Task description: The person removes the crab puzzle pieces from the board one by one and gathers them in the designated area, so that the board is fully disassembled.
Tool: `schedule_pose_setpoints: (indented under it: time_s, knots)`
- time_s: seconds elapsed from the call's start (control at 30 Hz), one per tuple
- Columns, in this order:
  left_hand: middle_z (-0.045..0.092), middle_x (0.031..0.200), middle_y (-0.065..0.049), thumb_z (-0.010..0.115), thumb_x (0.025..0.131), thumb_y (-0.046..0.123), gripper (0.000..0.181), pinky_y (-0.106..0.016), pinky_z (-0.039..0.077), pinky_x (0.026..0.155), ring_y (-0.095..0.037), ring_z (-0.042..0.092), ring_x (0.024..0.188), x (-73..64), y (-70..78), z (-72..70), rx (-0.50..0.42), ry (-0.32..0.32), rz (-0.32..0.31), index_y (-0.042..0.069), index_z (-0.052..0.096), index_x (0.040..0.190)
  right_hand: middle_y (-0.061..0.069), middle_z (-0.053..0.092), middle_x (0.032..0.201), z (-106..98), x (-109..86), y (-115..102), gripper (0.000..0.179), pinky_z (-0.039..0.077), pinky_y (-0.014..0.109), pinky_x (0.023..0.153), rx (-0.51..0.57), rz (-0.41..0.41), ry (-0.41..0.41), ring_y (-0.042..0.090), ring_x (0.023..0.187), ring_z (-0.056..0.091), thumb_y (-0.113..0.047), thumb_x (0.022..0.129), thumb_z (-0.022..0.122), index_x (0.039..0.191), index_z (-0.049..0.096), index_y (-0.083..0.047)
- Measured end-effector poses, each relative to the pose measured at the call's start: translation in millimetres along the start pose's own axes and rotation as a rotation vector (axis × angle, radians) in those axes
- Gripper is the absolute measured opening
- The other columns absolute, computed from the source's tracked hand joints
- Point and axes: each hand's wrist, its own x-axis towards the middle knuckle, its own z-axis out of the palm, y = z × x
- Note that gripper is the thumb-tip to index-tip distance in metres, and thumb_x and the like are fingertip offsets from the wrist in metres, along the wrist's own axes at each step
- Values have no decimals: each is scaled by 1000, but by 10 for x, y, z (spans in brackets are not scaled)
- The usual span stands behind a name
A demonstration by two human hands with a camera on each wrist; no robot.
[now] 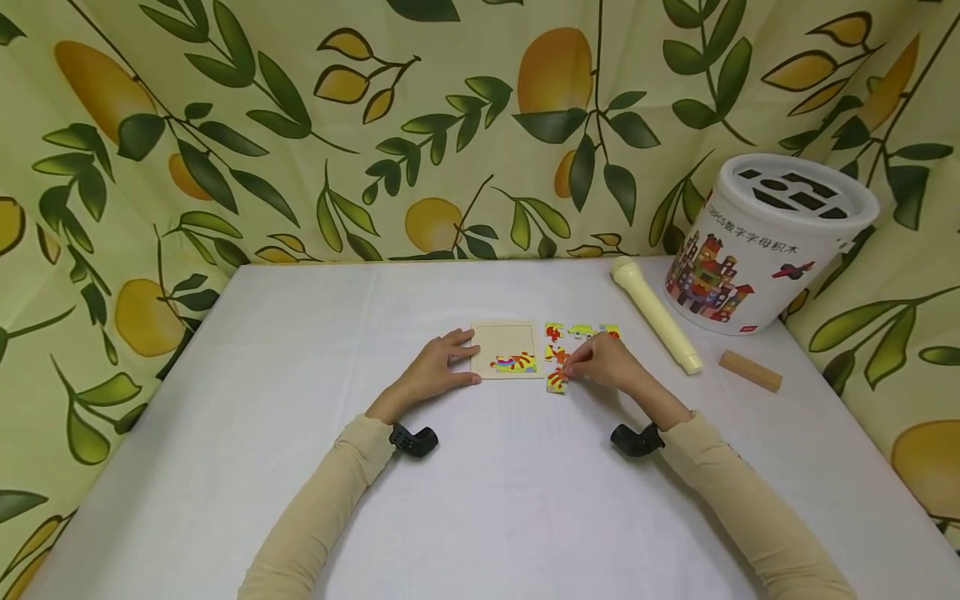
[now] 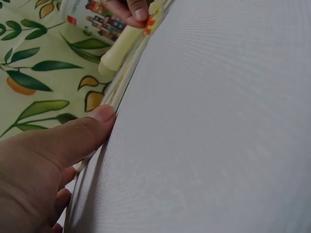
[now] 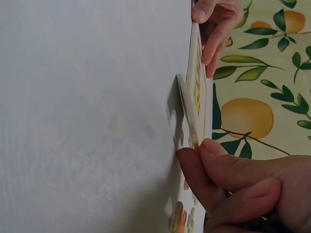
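A square wooden puzzle tray (image 1: 504, 340) lies on the table, with colourful puzzle pieces (image 1: 513, 363) along its near side. My left hand (image 1: 437, 364) holds the tray at its left side, thumb at the near corner and fingers over the edge. In the right wrist view, my right hand (image 3: 243, 179) pinches a puzzle piece (image 3: 187, 109) between thumb and index finger. That piece is tilted and raised beside the tray's right edge; the head view shows its red and yellow print (image 1: 557, 381). Other loose pieces (image 1: 554, 332) lie right of the tray, some partly hidden by my right hand.
A cream microphone-shaped stick (image 1: 656, 315) lies beyond my right hand. Behind it stands a white lidded bucket (image 1: 757, 250) printed with toy blocks. A wooden block (image 1: 750, 371) lies farther right. Patterned cloth (image 1: 450, 125) rises behind the white table (image 1: 525, 517).
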Motion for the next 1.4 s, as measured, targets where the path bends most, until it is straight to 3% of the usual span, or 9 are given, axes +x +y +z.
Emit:
schedule_pose_setpoints:
  time_s: [0.17,0.3,0.47,0.73,1.03,1.2,1.4]
  knots:
    - [39,144,-11,75,75,28,58,-51,16,112,-28,26,139,0,11,-9,-8,-4,-1,3,57,124,10,72,87,-50,-22,-41,11,40,23,62,-49,-22,27,15,78,53,-14,80,70,83,74,-4]
    - [39,144,-10,75,75,28,57,-51,16,112,-28,27,139,8,-3,-5,-4,1,4,3,57,123,10,70,82,-21,37,-111,15,41,22,56,14,-66,12,14,66,53,-14,84,66,87,72,0]
    - [39,145,-9,75,75,29,58,-51,16,112,-28,26,139,15,-35,21,-3,-3,-5,3,57,124,10,63,73,128,220,-298,25,39,23,53,126,-152,-97,15,57,49,-20,92,55,97,67,1]
    - [39,145,-9,74,76,30,57,-50,19,112,-28,27,139,19,-38,42,3,-8,0,4,57,124,3,51,69,398,466,-456,27,35,25,60,68,-207,-129,14,64,42,-16,97,46,104,66,0]
    - [39,144,-10,75,76,29,56,-51,18,112,-28,27,138,25,-22,-11,12,2,3,4,58,123,8,65,104,452,447,-524,26,42,35,86,-24,-225,-125,17,90,52,-16,97,45,104,67,-6]
    - [39,144,-10,75,76,29,56,-50,17,112,-28,27,139,26,-19,-9,0,-3,-2,4,57,123,9,65,100,446,432,-552,25,41,34,82,-71,-248,-127,17,85,51,-12,97,44,102,67,-4]
    - [39,144,-10,74,76,29,56,-52,17,112,-28,26,139,8,-34,4,-1,-5,2,4,58,123,6,60,86,450,423,-544,22,39,27,72,-39,-225,-146,14,73,47,-10,96,45,101,66,-5]
